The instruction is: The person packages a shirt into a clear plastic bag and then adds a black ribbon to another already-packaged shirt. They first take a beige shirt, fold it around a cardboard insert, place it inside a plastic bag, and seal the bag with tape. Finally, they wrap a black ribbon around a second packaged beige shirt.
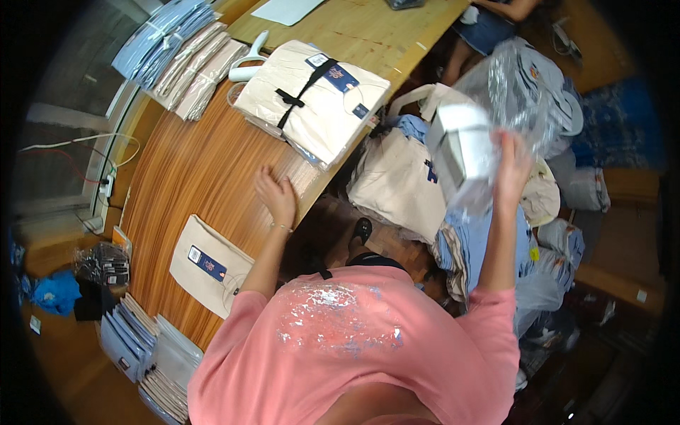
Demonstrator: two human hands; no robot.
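My right hand [513, 166] grips the side of a white, box-shaped bundle [460, 145] with clear plastic about it, raised over the heap at the right. Motion blurs the bundle, so its exact kind does not show. On the wooden table [184, 170], near its right edge, my left hand [275, 191] lies with fingers apart, holding nothing. Just beyond it sits a stack of folded cream cloth items [265, 110], tied with a black ribbon and bearing navy tags. A single folded cream cloth item [191, 290] with a navy tag lies nearer me, beside my left forearm.
A white lint roller [251, 60] lies beside tied blue and beige bundles [159, 46]. Cream cloth bags [397, 184] and clear-wrapped garments [542, 71] are heaped at the right. Folded goods [127, 336] stand at the lower left. Another person's arm [506, 8] shows at the top right.
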